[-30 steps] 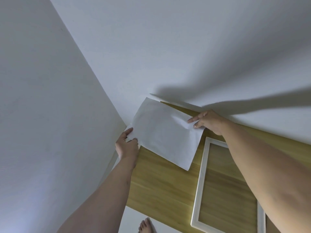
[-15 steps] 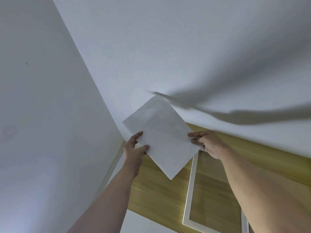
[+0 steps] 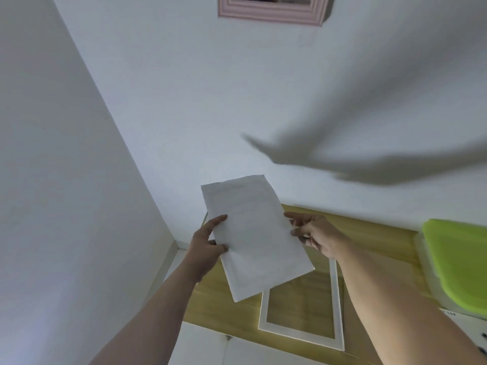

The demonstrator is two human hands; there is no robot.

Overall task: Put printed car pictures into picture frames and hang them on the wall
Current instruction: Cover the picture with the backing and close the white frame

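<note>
I hold a white sheet of paper (image 3: 253,233) in the air above the wooden table (image 3: 374,241), its blank back toward me. My left hand (image 3: 208,241) pinches its left edge with thumb and fingers. My right hand (image 3: 315,234) holds its right edge. Under the sheet a white picture frame (image 3: 300,333) lies flat on the table, partly hidden by the paper. A pink picture frame (image 3: 271,11) hangs on the wall at the top, cut off by the image edge.
A clear plastic box with a green lid (image 3: 458,262) stands on the table at the right. White walls meet in a corner (image 3: 158,219) left of the table. A white cabinet front (image 3: 210,346) shows below the table edge.
The sheet has been lifted off the table and turned upright, long side up. Both hands rose with it. The view tilted up, showing the pink frame and the green-lidded box.
</note>
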